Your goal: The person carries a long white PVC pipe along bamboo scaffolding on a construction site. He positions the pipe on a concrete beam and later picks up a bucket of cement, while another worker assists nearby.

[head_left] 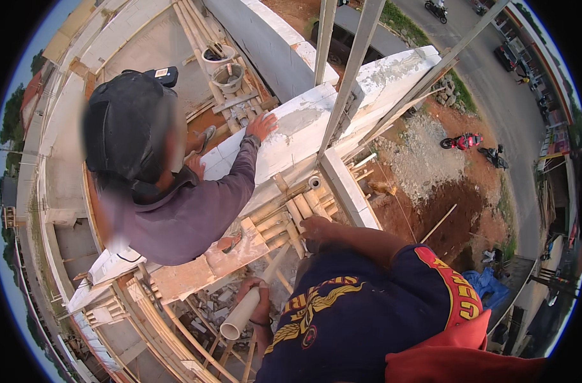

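Note:
My left hand (pixel 257 305), with a dark band at its wrist, is closed around a cream plastic pipe (pixel 243 316). The pipe slants, its open round end low and toward me. Out ahead, my right hand (pixel 316 228) curls over a bamboo pole (pixel 302 205) in a bundle beside the white block wall; its fingertips are partly hidden. Across from me a person in a dark cap and purple-grey shirt (pixel 195 220) leans over the wall (pixel 297 118), one hand (pixel 261 126) laid flat on its top.
A worn plank (pixel 208 262) lies on the bamboo scaffold, with rubble visible below. Two buckets (pixel 227 78) stand behind the wall. Upright metal posts (pixel 351 76) rise along it. Beyond the low white block edge (pixel 349 185) is a drop to dirt, gravel and a road with motorcycles (pixel 462 141).

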{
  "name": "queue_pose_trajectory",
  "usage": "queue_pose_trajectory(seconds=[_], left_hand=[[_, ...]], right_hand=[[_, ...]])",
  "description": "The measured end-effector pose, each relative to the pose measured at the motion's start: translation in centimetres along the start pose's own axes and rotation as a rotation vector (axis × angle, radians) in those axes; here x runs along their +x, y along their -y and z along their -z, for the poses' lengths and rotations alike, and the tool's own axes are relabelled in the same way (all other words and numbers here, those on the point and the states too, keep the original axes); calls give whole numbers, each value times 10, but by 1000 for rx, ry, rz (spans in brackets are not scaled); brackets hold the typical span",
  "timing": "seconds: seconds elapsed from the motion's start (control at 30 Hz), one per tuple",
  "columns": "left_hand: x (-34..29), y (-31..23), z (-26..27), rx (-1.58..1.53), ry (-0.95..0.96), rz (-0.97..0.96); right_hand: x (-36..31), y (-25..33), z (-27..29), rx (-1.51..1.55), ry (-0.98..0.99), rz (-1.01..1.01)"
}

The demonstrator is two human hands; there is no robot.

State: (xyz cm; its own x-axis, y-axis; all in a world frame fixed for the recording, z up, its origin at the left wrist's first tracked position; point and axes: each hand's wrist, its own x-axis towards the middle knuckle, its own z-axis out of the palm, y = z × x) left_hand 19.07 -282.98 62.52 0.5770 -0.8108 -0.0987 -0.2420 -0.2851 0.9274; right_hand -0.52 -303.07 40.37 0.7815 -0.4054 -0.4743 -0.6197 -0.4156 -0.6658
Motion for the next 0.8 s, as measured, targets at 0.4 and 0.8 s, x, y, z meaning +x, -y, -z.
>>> queue_pose_trajectory(seconds=[0.4, 0.8], left_hand=[[-43, 36, 25, -4, 236, -85], [-89, 26, 32, -11, 62, -28]], right_hand=[[-8, -39, -50, 154, -151, -157], [-106, -127, -143, 79, -326, -381]])
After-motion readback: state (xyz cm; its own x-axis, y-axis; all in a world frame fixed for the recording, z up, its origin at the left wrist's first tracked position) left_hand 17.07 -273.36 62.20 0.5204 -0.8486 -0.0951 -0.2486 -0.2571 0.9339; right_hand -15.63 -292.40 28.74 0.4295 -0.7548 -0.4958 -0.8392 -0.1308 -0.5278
